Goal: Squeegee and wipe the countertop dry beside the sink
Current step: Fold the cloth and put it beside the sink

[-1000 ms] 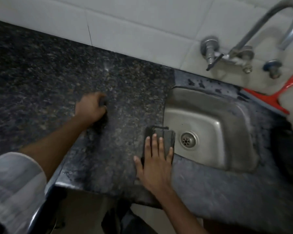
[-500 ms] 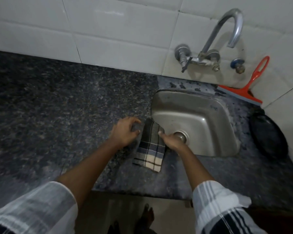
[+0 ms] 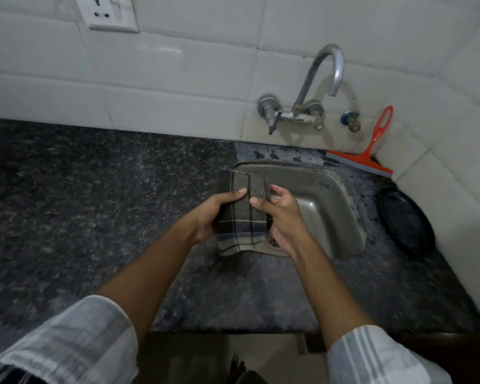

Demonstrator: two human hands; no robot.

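A dark checked cloth (image 3: 241, 217) is folded and held up over the left edge of the steel sink (image 3: 324, 195). My left hand (image 3: 214, 214) grips its left side and my right hand (image 3: 281, 214) grips its right side, thumbs on top. The dark speckled granite countertop (image 3: 94, 206) stretches to the left of the sink. A red squeegee (image 3: 367, 153) leans against the tiled wall behind the sink's right corner, away from both hands.
A curved metal tap (image 3: 316, 87) sticks out of the white tiles above the sink. A black pan (image 3: 405, 220) lies on the counter right of the sink. A wall socket (image 3: 108, 13) sits at the upper left. The counter's front edge runs below my arms.
Both hands were wiping the counter with the cloth flat. They then picked the cloth up by the sink edge and now hold it folded between them above the sink.
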